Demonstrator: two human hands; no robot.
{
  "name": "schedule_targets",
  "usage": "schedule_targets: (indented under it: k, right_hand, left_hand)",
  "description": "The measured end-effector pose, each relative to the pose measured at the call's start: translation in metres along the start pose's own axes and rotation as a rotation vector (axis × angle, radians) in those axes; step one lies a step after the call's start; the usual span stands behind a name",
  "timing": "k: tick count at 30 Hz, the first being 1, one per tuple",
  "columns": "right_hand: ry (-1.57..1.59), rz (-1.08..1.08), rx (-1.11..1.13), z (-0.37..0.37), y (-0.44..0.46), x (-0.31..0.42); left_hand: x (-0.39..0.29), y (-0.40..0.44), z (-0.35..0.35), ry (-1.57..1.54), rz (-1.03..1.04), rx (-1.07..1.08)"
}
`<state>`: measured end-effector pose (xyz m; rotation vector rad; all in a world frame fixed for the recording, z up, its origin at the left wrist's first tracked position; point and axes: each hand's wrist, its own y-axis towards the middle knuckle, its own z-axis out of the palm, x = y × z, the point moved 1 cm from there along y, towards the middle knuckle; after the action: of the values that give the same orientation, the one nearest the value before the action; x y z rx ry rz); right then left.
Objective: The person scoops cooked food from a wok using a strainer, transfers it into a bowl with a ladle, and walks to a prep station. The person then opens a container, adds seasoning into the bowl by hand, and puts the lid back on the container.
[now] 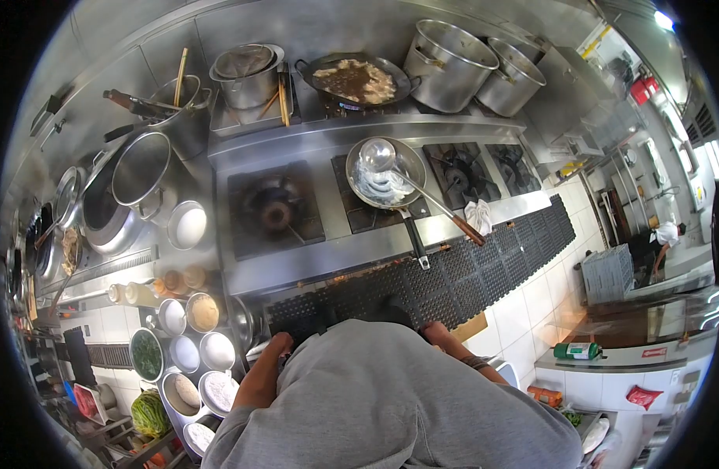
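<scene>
Beside my torso on the left hangs my left hand (281, 344), near the steel counter; its fingers are mostly hidden. My right hand (434, 331) is low on the other side of my body, over the black mat, its fingers unclear. Neither hand touches the pan (414, 167) on the stove. In that pan lie a whitish, creamy food (381, 186) and a steel ladle (377, 155), whose wooden handle points to the lower right. A folded white cloth (477, 215) rests on the stove's front edge, right of the pan handle.
Behind the burners, a wok (353, 78) holds browned food in liquid, beside large pots (451, 66). Bowls of powders (217, 350) and a bowl of chopped greens (146, 354) stand at left. Another person (668, 234) is far right. A black mat (484, 270) covers the floor.
</scene>
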<state>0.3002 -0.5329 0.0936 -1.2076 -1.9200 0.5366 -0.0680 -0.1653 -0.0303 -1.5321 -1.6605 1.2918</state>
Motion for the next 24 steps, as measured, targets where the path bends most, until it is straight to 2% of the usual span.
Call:
schedule_targets:
  k: [3,6,8,9,10,13,15,19,21,22,24]
  right_hand:
    - [-0.03,-0.037,0.015,0.003,0.008,-0.008]
    - [-0.011,0.0,0.032,-0.001,0.004,0.0]
    - [-0.02,-0.038,0.028,0.003,0.012,-0.011]
    - [-0.029,-0.076,0.024,0.005,0.015,-0.016]
    - [-0.029,-0.076,0.024,0.004,0.015,-0.015]
    - [-0.044,-0.063,0.013,0.002,0.011,-0.009]
    - [0.048,-0.014,-0.004,0.002,0.01,-0.008]
    - [0.043,0.016,0.006,-0.003,0.006,-0.002]
    - [-0.07,-0.01,0.026,-0.001,0.015,-0.012]
    - [-0.066,-0.01,0.027,0.001,0.019,-0.022]
    - [-0.274,-0.261,-0.017,0.001,0.017,-0.028]
  left_hand:
    - [0.002,0.005,0.007,0.026,-0.023,-0.075]
    - [0.014,0.05,0.035,-0.071,-0.037,-0.083]
    - [0.018,0.067,0.043,-0.21,-0.07,-0.001]
    - [0.018,0.068,0.043,-0.343,-0.112,0.114]
    - [0.018,0.067,0.044,-0.343,-0.112,0.115]
    - [0.016,0.045,0.031,-0.251,-0.077,0.025]
    - [0.007,0.014,0.009,-0.196,-0.051,0.012]
    - [-0.001,-0.01,-0.021,0.031,0.035,-0.001]
    - [0.013,-0.021,-0.043,-1.222,-0.193,-0.074]
    - [0.023,-0.037,-0.073,-1.204,0.039,-0.131]
    - [0.038,-0.109,-0.161,-1.263,0.523,-0.321]
